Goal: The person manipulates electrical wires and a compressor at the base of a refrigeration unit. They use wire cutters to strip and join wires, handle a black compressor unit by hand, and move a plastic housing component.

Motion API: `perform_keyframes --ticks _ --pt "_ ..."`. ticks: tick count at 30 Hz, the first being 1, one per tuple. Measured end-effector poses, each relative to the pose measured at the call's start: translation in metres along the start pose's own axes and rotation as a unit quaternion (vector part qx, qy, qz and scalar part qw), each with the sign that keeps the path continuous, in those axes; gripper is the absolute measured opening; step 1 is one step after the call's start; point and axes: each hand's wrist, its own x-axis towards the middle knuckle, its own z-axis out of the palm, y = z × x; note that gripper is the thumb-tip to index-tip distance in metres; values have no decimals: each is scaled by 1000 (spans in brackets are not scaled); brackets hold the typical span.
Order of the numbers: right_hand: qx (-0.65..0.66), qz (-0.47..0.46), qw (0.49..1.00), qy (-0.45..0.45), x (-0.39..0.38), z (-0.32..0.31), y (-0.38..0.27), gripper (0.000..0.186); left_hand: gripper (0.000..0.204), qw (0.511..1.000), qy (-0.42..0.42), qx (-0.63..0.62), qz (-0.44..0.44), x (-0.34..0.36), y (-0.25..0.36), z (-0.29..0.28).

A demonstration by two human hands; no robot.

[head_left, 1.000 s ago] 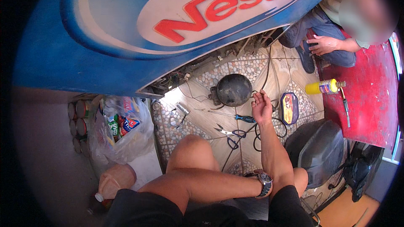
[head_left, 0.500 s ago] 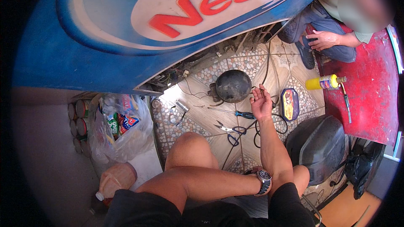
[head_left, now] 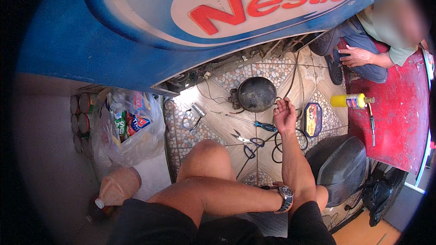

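Relative to the previous half second, the view has swung slightly; the parts on the tiled floor (head_left: 213, 127) keep their places relative to one another. The black round unit (head_left: 257, 94) sits near the floor's far edge, below the blue cabinet (head_left: 150, 70); no displacement of the unit is evident.

The right hand (head_left: 285, 117) remains just beside the unit's right side, palm up; its fingers are loosely bent and appear free of any load; whether a fingertip touches the thin tubing at that side cannot be told. The left forearm crosses the lap, wearing a watch (head_left: 286, 192); the left hand is hidden behind the right forearm, and its state cannot be told; the two hands are apart.

The screwdriver (head_left: 263, 126) and scissors (head_left: 248, 141) lie untouched, nearer the person than the unit; the yellow cylinder (head_left: 347, 100) with its torch lies across the left edge of the red panel (head_left: 390, 122); the co-worker's hand (head_left: 356, 56) still rests near the knee.

Assessment: no part or tool has been taken up in this interval; the work appears paused, with the unit as its centre.
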Motion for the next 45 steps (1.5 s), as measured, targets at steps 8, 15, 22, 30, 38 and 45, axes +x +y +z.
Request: perform_keyframes --ticks 8,15,22,30,38,45 --pt "-10 -1 1000 3 -1 0 -5 25 67 997 20 -69 -9 22 1 5" --pt "30 51 998 -6 -16 29 -10 41 59 999 11 -30 -2 50 3 14" --pt "-7 8 1000 -11 -3 7 -4 37 57 996 78 -37 -6 42 6 20" --pt "-29 7 1000 -4 -4 7 -3 31 54 996 71 -39 30 41 3 16" --pt "-31 9 999 -9 -3 5 -5 29 55 993 98 -65 22 22 -1 11" --pt "-34 2 999 -12 -3 0 -7 31 48 998 35 -23 -46 18 4 3"
